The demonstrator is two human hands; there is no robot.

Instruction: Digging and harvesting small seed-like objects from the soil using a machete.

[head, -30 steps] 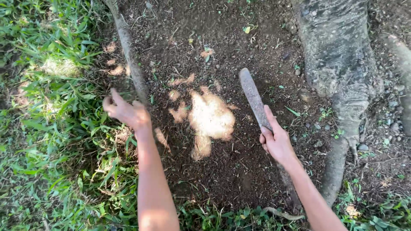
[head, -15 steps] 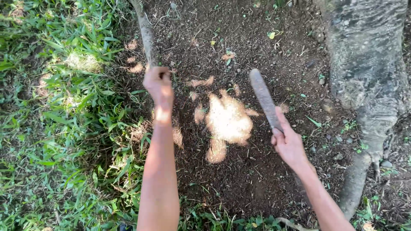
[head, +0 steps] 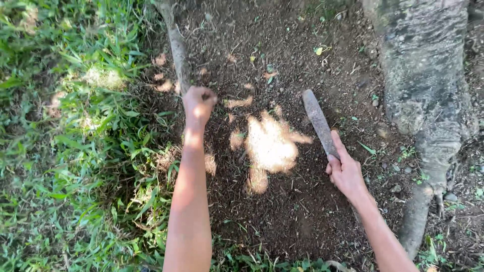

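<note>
Best done slowly: right hand (head: 345, 174) wrapped tight around the handle of the long, dull grey metal blade (head: 319, 122), flat tip resting on the dark bare soil (head: 282, 221) beside the sunlit patch. Left hand (head: 198, 102) curled into a fist next to the thin grey root (head: 176, 45); whether anything pinched inside, cannot tell. Compared with a second ago: left hand further up and right, off the green grass (head: 65, 151), now over soil; blade barely shifted.
</note>
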